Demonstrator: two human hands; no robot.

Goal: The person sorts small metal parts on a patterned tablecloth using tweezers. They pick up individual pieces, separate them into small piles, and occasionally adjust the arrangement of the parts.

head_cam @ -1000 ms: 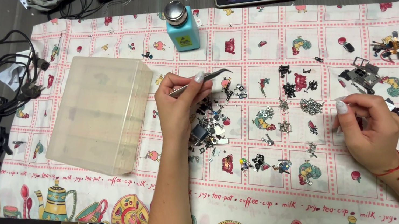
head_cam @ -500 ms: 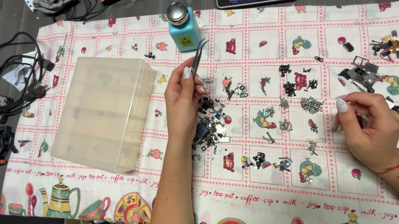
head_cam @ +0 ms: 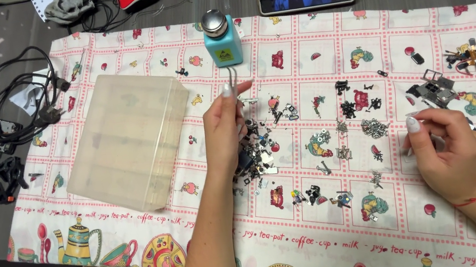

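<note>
Near the counter's far edge stands a teal pump bottle (head_cam: 222, 42) with a silver cap and a small yellow label facing the near edge. Just before it, the left hand (head_cam: 226, 130) has its grip narrow on slim metal tweezers (head_cam: 233, 82), long axis upright, tips pointing toward the far edge. They hang above the pile of small metal parts (head_cam: 258, 153) at mid-counter. The right hand (head_cam: 446, 146), toward the right edge, pinches something too small to tell.

Thin metal tweezers (head_cam: 233, 82) held upright, tips up, above pile of small metal parts (head_cam: 258, 153)
</note>
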